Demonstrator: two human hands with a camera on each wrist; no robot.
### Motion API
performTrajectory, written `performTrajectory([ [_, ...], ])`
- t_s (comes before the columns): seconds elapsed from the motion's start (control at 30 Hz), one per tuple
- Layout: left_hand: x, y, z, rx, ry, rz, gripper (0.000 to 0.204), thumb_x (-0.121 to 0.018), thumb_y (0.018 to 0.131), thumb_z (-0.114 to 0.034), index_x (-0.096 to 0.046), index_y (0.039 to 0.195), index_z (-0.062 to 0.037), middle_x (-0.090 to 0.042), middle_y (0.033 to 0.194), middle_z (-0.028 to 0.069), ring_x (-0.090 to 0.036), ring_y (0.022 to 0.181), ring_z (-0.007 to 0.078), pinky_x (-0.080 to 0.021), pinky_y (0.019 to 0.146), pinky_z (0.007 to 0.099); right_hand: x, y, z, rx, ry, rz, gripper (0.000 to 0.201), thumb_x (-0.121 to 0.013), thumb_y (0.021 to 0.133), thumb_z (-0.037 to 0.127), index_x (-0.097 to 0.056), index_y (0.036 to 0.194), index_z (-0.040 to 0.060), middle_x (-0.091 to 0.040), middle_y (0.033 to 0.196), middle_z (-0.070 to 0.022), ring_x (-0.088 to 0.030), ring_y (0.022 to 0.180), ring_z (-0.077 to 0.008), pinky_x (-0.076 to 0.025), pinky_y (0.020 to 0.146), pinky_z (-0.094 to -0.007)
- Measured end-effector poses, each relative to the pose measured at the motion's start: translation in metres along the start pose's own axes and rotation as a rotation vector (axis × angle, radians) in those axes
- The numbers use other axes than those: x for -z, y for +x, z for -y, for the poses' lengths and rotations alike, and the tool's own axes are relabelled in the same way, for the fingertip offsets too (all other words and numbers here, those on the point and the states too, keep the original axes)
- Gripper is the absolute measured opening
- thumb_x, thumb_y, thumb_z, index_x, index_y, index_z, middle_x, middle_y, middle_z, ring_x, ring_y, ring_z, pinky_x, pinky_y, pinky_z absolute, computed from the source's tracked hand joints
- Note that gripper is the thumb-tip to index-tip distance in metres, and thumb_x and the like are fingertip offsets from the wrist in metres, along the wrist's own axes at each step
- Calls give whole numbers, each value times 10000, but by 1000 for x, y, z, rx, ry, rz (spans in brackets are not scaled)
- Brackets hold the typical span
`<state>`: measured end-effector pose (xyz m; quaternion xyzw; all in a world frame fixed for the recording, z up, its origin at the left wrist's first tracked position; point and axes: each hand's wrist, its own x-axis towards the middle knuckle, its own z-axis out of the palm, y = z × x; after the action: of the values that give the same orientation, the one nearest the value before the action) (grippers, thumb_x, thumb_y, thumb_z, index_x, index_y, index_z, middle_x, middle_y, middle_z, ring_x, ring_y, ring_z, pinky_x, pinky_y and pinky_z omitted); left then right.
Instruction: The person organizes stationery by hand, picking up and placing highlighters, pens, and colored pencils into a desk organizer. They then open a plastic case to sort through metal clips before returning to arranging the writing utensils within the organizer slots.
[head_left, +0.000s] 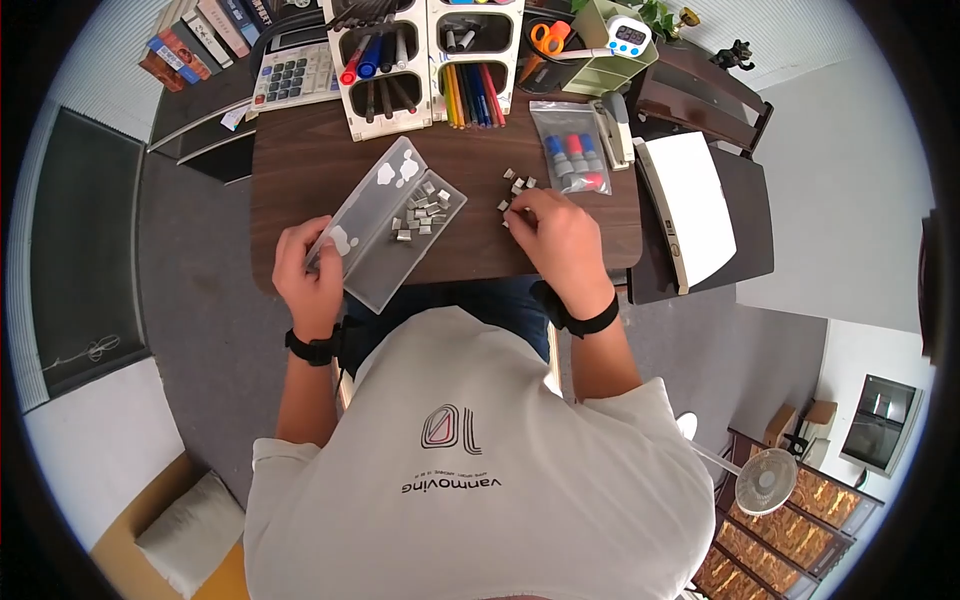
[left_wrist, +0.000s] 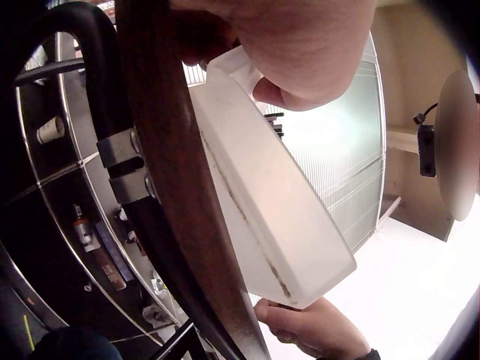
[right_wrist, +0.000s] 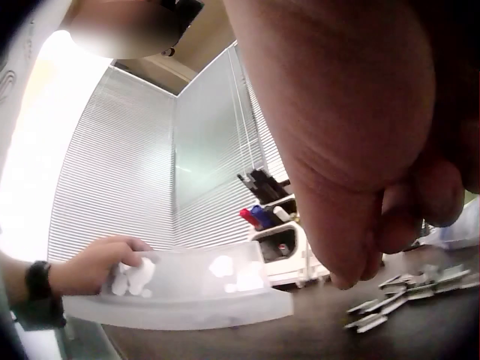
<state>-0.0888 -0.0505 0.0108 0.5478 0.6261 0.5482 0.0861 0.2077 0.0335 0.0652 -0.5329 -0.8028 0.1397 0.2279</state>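
My left hand [head_left: 308, 278] grips the raised lid [head_left: 362, 205] of a translucent plastic case, thumb on the lid's inner side near a white cloud-shaped patch. The case's tray [head_left: 385, 268] lies open at the front of the table, with several small silvery metal clips [head_left: 424, 212] in it. To its right, my right hand [head_left: 562, 245] is lowered over a loose group of similar clips [head_left: 517, 184], fingers bent and fingertips right at the nearest ones. In the right wrist view the thumb hides the fingertips, so I cannot tell whether a clip is between them.
A white organizer [head_left: 388, 100] with pens and pencils stands at the back, beside a calculator [head_left: 293, 78]. Behind the right hand lie a zip bag [head_left: 572, 150] of small bottles and a stapler [head_left: 616, 130]. A green holder [head_left: 607, 75] carries a timer [head_left: 628, 37].
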Motion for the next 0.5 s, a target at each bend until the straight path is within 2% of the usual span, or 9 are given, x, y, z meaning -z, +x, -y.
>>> performTrajectory([
  [0.07,-1,0,1,-9,0,3,231,-626,866,35,-723,1074,6,-705,976,122,-679,851,218,-538,790,322,2,-2,-7,-63,-11,37,130,-766,870,210,-718,925,102,-709,889,-93,-704,788,-326,-561,667,-433],
  [0.2,-1,0,2,-12,1,8,226,-627,869,31,-722,1073,4,-704,974,121,-680,850,217,-537,788,320,-15,-7,-9,-28,104,-6,122,-774,866,169,-714,932,85,-706,903,-85,-706,808,-318,-565,675,-416],
  [0.4,-1,0,0,3,1,8,215,-631,878,24,-722,1072,5,-705,975,122,-680,859,223,-535,789,324,-21,-1,-6,29,95,-11,153,-774,863,149,-718,991,85,-710,927,-84,-711,815,-304,-567,686,-410],
  [0.5,-2,1,1,-20,14,-5,207,-635,887,17,-721,1075,4,-704,974,121,-675,857,224,-532,789,326,-13,-2,0,-25,56,0,180,-773,860,138,-721,1024,84,-708,925,-87,-711,818,-300,-568,695,-406],
])
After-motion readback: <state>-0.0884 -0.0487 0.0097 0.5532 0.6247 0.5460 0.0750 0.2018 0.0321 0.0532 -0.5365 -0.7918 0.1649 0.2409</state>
